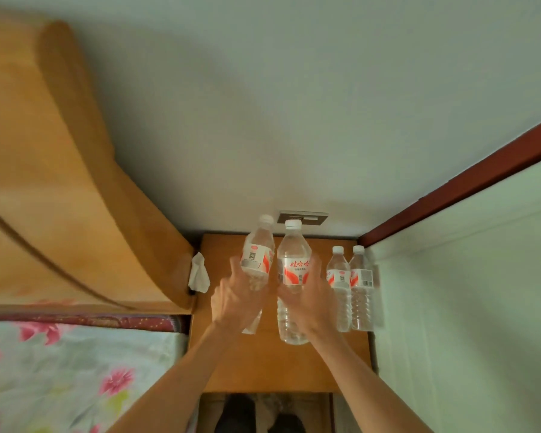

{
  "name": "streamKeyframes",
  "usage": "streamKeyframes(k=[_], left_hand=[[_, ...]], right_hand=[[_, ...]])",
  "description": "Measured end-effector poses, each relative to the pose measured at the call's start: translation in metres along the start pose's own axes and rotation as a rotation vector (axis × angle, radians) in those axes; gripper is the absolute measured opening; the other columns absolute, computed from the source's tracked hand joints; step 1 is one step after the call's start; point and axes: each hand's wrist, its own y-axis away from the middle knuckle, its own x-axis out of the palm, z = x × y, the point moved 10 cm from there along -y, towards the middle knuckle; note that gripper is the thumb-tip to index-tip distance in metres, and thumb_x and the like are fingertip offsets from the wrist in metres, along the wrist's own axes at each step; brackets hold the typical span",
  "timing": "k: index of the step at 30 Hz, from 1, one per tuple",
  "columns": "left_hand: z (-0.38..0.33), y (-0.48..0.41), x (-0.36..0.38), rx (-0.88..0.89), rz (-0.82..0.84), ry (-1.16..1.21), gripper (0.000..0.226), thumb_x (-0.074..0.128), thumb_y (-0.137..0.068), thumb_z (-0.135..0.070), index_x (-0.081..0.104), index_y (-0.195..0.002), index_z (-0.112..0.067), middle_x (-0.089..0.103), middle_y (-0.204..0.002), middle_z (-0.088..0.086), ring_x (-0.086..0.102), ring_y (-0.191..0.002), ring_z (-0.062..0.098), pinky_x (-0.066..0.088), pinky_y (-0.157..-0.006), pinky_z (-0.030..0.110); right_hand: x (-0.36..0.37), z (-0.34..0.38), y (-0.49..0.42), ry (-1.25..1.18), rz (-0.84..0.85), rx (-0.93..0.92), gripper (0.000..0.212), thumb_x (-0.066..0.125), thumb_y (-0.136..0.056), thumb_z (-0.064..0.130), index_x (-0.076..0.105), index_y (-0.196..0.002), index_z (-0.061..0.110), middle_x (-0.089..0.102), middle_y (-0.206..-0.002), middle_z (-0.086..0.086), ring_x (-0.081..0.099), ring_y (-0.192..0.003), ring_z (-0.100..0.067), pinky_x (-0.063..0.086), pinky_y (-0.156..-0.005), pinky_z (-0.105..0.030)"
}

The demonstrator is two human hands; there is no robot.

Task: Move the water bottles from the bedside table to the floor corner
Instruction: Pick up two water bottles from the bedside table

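Looking down from the head camera, both arms reach forward over the wooden bedside table (263, 367), which sits in a corner against the pale wall (294, 104).

The left hand (231, 296) is wrapped round the tilted bottle (257, 256), fingers curled about its lower half; this bottle leans with its white cap toward the wall and its base toward the person, and it looks slightly blurred. The right hand (311, 295) is clasped round the upright bottle (293, 267), just below its red and white label. These two bottles are close side by side over the middle of the table top. Whether their bases touch the wood I cannot tell.

To the right, a third bottle (339, 287) and a fourth bottle (361, 284) stand upright on the table, touching or nearly touching each other, with the fourth right beside the white panel (481, 307) at the table's right edge. All four are clear, capped and hold water.

A crumpled white tissue (199, 273) sits at the table's left edge, against the orange-brown headboard (60, 182). Below the headboard lies a flowered bedsheet (60, 370). A grey wall plate (313, 218) is on the wall behind the caps, and a red-brown trim (466, 179) runs along the top of the white panel.
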Motion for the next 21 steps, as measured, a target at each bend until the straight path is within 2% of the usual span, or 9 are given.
streamKeyframes(k=[2, 5, 10, 12, 15, 17, 19, 21], left_hand=[[-0.006, 0.015, -0.016, 0.0, -0.048, 0.011, 0.074, 0.063, -0.082, -0.06, 0.025, -0.132, -0.022, 0.062, -0.118, 0.002, 0.069, -0.091, 0.019, 0.058, -0.066, 0.029], [-0.014, 0.04, -0.039, -0.018, -0.129, 0.046, 0.076, 0.061, -0.08, -0.065, 0.025, -0.132, -0.023, 0.063, -0.119, 0.001, 0.069, -0.092, 0.019, 0.058, -0.066, 0.028], [-0.022, 0.083, -0.076, -0.055, -0.283, 0.12, 0.074, 0.059, -0.085, -0.06, 0.027, -0.138, -0.022, 0.059, -0.129, -0.001, 0.067, -0.102, 0.019, 0.042, -0.062, 0.018], [-0.021, 0.098, -0.088, -0.051, -0.341, 0.166, 0.07, 0.061, -0.084, -0.06, 0.029, -0.134, -0.023, 0.062, -0.125, -0.001, 0.068, -0.097, 0.017, 0.041, -0.056, 0.015], [-0.018, 0.12, -0.102, -0.053, -0.423, 0.225, 0.069, 0.066, -0.082, -0.056, 0.03, -0.133, -0.024, 0.063, -0.123, -0.002, 0.069, -0.097, 0.017, 0.043, -0.057, 0.015], [-0.013, 0.134, -0.112, -0.078, -0.469, 0.293, 0.067, 0.067, -0.081, -0.056, 0.031, -0.129, -0.027, 0.064, -0.119, -0.003, 0.069, -0.094, 0.016, 0.053, -0.061, 0.022], [-0.007, 0.149, -0.122, -0.093, -0.513, 0.357, 0.065, 0.069, -0.08, -0.054, 0.031, -0.125, -0.029, 0.065, -0.116, -0.003, 0.07, -0.091, 0.016, 0.06, -0.067, 0.036], [-0.002, 0.164, -0.132, -0.085, -0.559, 0.396, 0.061, 0.072, -0.08, -0.049, 0.032, -0.122, -0.027, 0.066, -0.115, -0.003, 0.07, -0.088, 0.014, 0.061, -0.068, 0.037]], right_hand=[[-0.015, 0.021, 0.009, -0.044, -0.003, -0.05, 0.09, 0.059, -0.065, 0.078, 0.027, -0.139, 0.038, 0.056, -0.114, 0.02, 0.06, -0.085, 0.0, 0.047, -0.066, -0.012], [-0.032, 0.044, 0.02, -0.113, 0.007, -0.109, 0.088, 0.07, -0.069, 0.066, 0.025, -0.142, 0.044, 0.044, -0.114, 0.026, 0.052, -0.086, 0.007, 0.04, -0.069, -0.008], [-0.046, 0.066, 0.032, -0.164, 0.054, -0.171, 0.09, 0.079, -0.073, 0.051, 0.027, -0.145, 0.041, 0.05, -0.124, 0.014, 0.052, -0.104, -0.003, 0.049, -0.086, -0.022], [-0.05, 0.077, 0.04, -0.171, 0.073, -0.219, 0.09, 0.079, -0.073, 0.051, 0.026, -0.146, 0.041, 0.051, -0.126, 0.012, 0.052, -0.105, -0.003, 0.049, -0.086, -0.021], [-0.056, 0.094, 0.054, -0.182, 0.112, -0.287, 0.09, 0.077, -0.073, 0.053, 0.026, -0.146, 0.041, 0.049, -0.13, 0.013, 0.049, -0.106, -0.002, 0.046, -0.088, -0.019], [-0.059, 0.107, 0.065, -0.177, 0.149, -0.344, 0.09, 0.076, -0.074, 0.054, 0.025, -0.147, 0.04, 0.048, -0.133, 0.013, 0.047, -0.109, -0.001, 0.042, -0.089, -0.019], [-0.059, 0.12, 0.076, -0.187, 0.201, -0.394, 0.09, 0.076, -0.074, 0.053, 0.024, -0.147, 0.041, 0.048, -0.136, 0.013, 0.047, -0.113, -0.001, 0.042, -0.094, -0.023], [-0.058, 0.133, 0.087, -0.206, 0.252, -0.439, 0.09, 0.076, -0.074, 0.052, 0.025, -0.147, 0.041, 0.048, -0.138, 0.013, 0.048, -0.117, -0.003, 0.042, -0.097, -0.025]])
